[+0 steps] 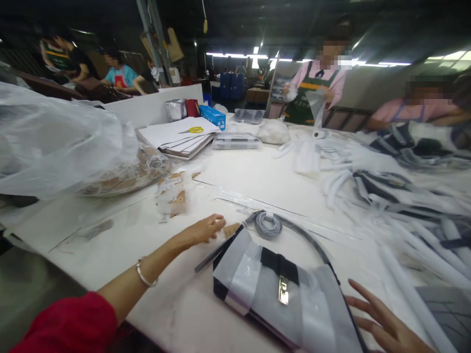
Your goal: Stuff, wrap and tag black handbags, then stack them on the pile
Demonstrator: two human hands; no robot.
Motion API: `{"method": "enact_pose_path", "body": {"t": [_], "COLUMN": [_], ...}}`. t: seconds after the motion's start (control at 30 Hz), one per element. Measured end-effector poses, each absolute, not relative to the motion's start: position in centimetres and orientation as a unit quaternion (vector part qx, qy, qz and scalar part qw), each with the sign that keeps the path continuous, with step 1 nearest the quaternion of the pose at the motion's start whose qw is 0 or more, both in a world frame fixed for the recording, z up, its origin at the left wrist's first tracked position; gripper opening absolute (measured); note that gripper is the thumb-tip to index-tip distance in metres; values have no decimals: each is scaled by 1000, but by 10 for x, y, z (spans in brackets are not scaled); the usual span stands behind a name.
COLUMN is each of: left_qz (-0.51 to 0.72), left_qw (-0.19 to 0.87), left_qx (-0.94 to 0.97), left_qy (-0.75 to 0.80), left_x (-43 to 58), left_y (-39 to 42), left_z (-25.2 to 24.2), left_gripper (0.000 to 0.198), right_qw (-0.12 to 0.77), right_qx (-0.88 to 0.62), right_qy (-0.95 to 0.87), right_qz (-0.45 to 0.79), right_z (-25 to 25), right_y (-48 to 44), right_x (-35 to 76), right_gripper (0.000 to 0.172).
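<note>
A handbag (272, 289) wrapped in pale grey protective sheet and clear bands lies tilted on the table before me. Its dark flap tab carries a gold-coloured clasp (283, 290). The dark strap (307, 230) arches behind the bag, and a wrapped grey coil (268, 224) sits at its back edge. My left hand (208, 229) reaches out beside the bag's far left corner, close to a small brown tag (231, 230); its fingers are loosely extended with nothing visible in them. Along the bag's right side, my right hand (382, 318) has its fingers spread, partly cut off by the frame.
Clear plastic sheeting (66, 142) bulges at left. Yellow scissors (195, 130) rest on stacked white boards (172, 137), near a blue box (212, 117). White wrapped strips and dark straps (397, 196) pile up at right. A co-worker in a green apron (307, 98) stands across the table.
</note>
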State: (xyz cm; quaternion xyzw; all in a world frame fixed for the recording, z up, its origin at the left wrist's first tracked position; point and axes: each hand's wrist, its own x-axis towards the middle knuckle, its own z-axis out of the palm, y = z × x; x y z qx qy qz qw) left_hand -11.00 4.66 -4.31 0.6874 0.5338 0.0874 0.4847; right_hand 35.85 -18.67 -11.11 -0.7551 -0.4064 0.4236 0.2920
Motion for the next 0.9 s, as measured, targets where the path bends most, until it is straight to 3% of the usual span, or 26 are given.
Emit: {"method": "enact_pose_path", "body": {"t": [0.1,0.23,0.33,0.6,0.73,0.8,0.9], "left_qz": [90,148,191,286,269,248,191], "left_qw": [602,659,672,455,347,316,280], "left_qx": [650,622,582,660,689,708,741], "left_qy": [455,397,416,524,577,581,579], "left_x": [-83,-64,-66,-101,-91,-75,-52], "left_y": [25,22,42,192,285,323,359], "left_z": [-43,-51,-59,-39,-30,-33,-45], "left_gripper": [83,86,82,85,81,78,71], "right_qw": [320,334,367,434,452,457,431], "right_qx": [-742,-736,-716,-580,-621,-661,-684], "right_qy": [-369,-419,-440,-508,-474,-422,-368], "right_qz": [460,414,399,467,431,419,458], "right_z": [-106,-102,-96,-53,-56,-61,-69], "right_y": [-176,-148,-110,95,205,237,247], "right_x": [323,295,282,239,237,247,266], "right_gripper": [96,81,82,93,104,97,70]}}
